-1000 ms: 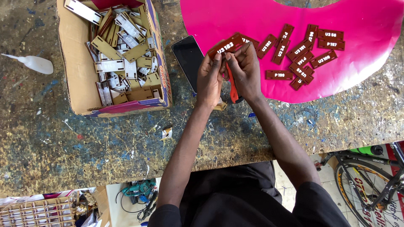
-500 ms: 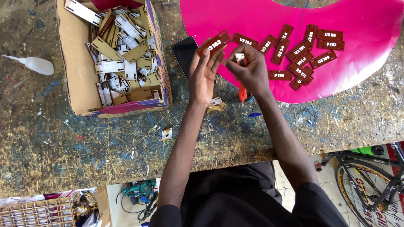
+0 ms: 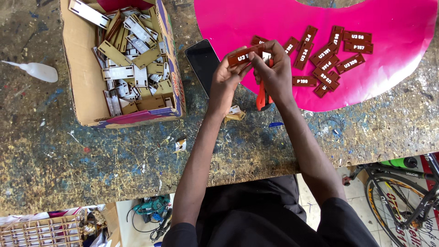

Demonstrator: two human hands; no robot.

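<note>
Table: the table (image 3: 114, 155) is a worn top, scuffed and thick with dried paint in blue, yellow and white, with bits of scrap strewn on it.
Room: past the near edge lies a pale floor with a bicycle wheel (image 3: 402, 206) at right, a tangle of cables (image 3: 151, 212) in the middle and a slotted wooden rack (image 3: 41, 231) at left.
Sheet: a glossy pink sheet (image 3: 393, 77) with a curved lower edge covers the far right of the table.
Tag: a flat, dark red rectangular tag (image 3: 244, 56) with white marks is held above the sheet's left edge, between the two hands.
Left hand: the left hand (image 3: 225, 82) is closed on the tag's left end, fingers curled beneath it.
Right hand: the right hand (image 3: 274, 73) pinches the tag's right end with fingertips and also grips a cutter.
Cutter: the orange cutter (image 3: 261, 98) hangs below the right palm, pointing down at the table.
Loose tags: more red tags (image 3: 327, 55) lie scattered on the sheet, right of the hands, some overlapping.
Phone: a dark phone (image 3: 203, 61) lies flat just left of the left hand, between box and sheet.
Box: an open cardboard box (image 3: 80, 77) at left holds a jumble of paper-masked and brown rectangular pieces (image 3: 132, 68).
Bottle: a white squeeze bottle (image 3: 36, 71) lies on its side left of the box.
Scraps: small peeled scraps (image 3: 235, 113) sit under the left wrist.
</note>
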